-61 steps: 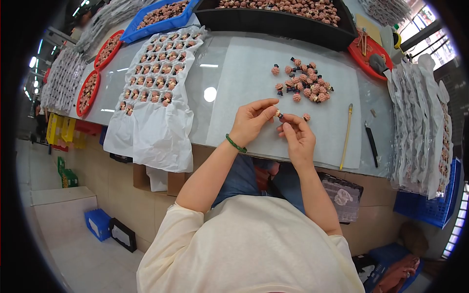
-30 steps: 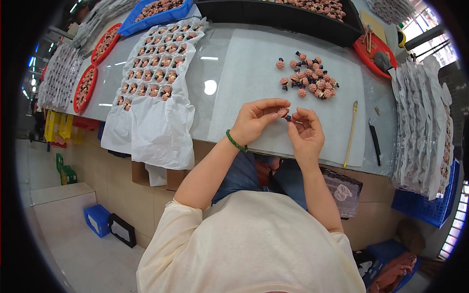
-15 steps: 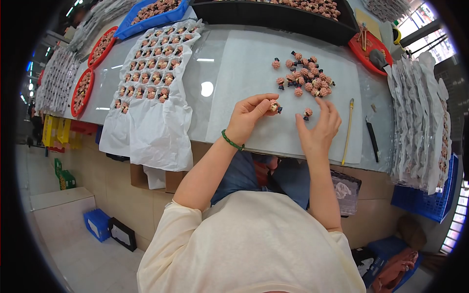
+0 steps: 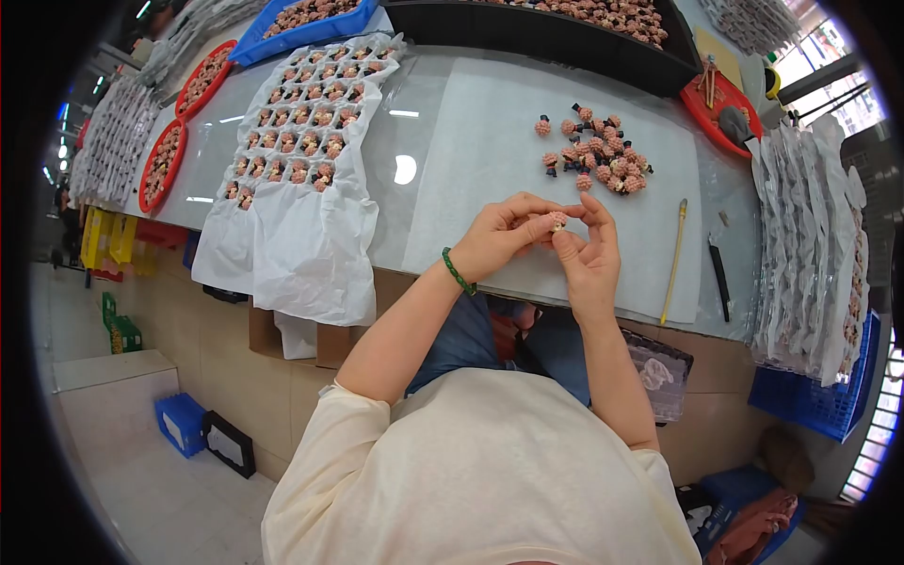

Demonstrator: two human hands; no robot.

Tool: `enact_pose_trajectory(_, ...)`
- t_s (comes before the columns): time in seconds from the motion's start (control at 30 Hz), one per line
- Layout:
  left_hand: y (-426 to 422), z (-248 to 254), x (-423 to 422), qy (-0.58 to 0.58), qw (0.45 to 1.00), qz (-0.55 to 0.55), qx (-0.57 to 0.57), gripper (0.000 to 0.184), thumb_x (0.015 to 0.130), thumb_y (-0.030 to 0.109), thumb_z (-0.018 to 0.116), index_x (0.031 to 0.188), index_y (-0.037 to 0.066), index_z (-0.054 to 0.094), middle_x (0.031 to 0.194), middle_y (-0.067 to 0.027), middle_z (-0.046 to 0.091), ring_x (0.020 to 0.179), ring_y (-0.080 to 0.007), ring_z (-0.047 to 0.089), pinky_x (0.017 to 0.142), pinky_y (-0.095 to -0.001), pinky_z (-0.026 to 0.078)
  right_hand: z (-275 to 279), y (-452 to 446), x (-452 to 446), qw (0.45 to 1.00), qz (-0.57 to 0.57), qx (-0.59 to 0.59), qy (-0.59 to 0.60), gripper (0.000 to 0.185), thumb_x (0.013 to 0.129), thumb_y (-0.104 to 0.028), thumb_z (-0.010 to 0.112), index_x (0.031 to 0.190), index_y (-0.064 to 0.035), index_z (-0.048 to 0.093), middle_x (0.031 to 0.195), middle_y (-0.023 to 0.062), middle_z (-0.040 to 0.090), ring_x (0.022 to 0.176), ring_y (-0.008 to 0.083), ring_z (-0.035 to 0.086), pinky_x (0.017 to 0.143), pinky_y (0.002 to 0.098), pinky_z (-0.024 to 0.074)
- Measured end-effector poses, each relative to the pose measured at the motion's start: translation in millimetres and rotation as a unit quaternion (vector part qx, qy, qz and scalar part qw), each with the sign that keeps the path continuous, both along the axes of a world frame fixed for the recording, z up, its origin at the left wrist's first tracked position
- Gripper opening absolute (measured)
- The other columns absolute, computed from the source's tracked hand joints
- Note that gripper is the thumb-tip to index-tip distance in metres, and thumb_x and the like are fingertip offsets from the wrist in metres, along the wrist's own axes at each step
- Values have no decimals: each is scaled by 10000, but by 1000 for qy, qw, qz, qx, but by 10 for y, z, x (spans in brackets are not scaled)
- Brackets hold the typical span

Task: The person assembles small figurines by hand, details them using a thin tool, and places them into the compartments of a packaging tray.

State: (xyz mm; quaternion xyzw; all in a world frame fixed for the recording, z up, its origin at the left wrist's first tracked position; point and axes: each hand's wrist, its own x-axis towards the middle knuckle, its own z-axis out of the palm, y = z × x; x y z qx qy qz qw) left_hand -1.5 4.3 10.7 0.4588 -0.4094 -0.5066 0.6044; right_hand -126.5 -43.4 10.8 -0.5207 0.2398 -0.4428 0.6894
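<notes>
Just in front of the pile, my left hand (image 4: 508, 234), with a green braided bracelet on its wrist, pinches a small pink, knobbly figurine (image 4: 557, 221). My right hand (image 4: 591, 262) meets it there, thumb and fingertips closed around the same figurine from the other side. Fingers cover most of the piece, and whether a second one is in the right hand cannot be made out. Beyond the hands, a loose pile of pink figurines (image 4: 617, 165) with dark ends lies on a white paper sheet (image 4: 461, 160).
To the left lies a white pocketed tray (image 4: 311, 231) with rows of figurines. A black bin (image 4: 527, 26), a blue bin (image 4: 311, 26) and red trays (image 4: 162, 168) stand around. A brush (image 4: 674, 264), a black pen-like tool (image 4: 719, 278) and stacked trays (image 4: 800, 254) are at right.
My right hand has moved left and closed in on the figurine at my left hand. The lone figurine that lay beside my right hand is no longer visible. The view has shifted slightly.
</notes>
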Motion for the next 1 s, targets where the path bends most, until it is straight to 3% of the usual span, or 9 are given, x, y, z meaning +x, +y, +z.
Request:
enact_pose_trajectory(0.1,-1,-29,18,55,995,15,77,192,836,175,491,960,46,560,802,3,536,621,-32,458,506,-164,348,-68,-49,-23,994,44,91,-38,350,811,-49,488,1137,16,377,1016,117,489,813,176,557,696,266,472)
enact_pose_trajectory(0.27,-4,-54,44,69,994,40,79,172,825,170,513,930,45,569,777,11,554,611,-25,458,491,-155,338,-142,-111,-85,988,68,131,-39,307,805,-30,469,1101,23,410,962,116,523,803,181,564,677,258,472)
enact_pose_trajectory(0.37,-5,-60,32,67,995,40,67,165,812,158,533,918,38,573,786,1,567,596,-19,451,468,-148,324,-167,-67,-76,997,48,51,26,285,783,8,467,1065,36,439,904,114,551,775,184,570,666,252,469)
enact_pose_trajectory(0.8,11,-40,40,38,995,41,80,171,787,137,562,902,11,575,750,-5,569,550,-15,420,449,-150,308,-144,-30,-81,998,39,37,29,265,761,37,486,1025,34,463,896,102,549,751,171,574,671,247,464)
enact_pose_trajectory(0.9,8,-28,32,94,992,33,79,184,783,131,561,920,8,576,744,-9,566,540,-20,412,452,-147,306,-136,-4,-73,999,10,34,17,294,736,74,502,1024,26,464,902,86,534,786,154,556,710,247,455)
enact_pose_trajectory(1.0,2,-49,40,78,995,23,66,188,783,122,555,931,8,575,733,-6,561,536,-23,411,455,-146,306,-179,1,-61,1000,-16,-1,21,322,719,97,513,1028,20,463,907,77,524,820,138,536,741,243,443)
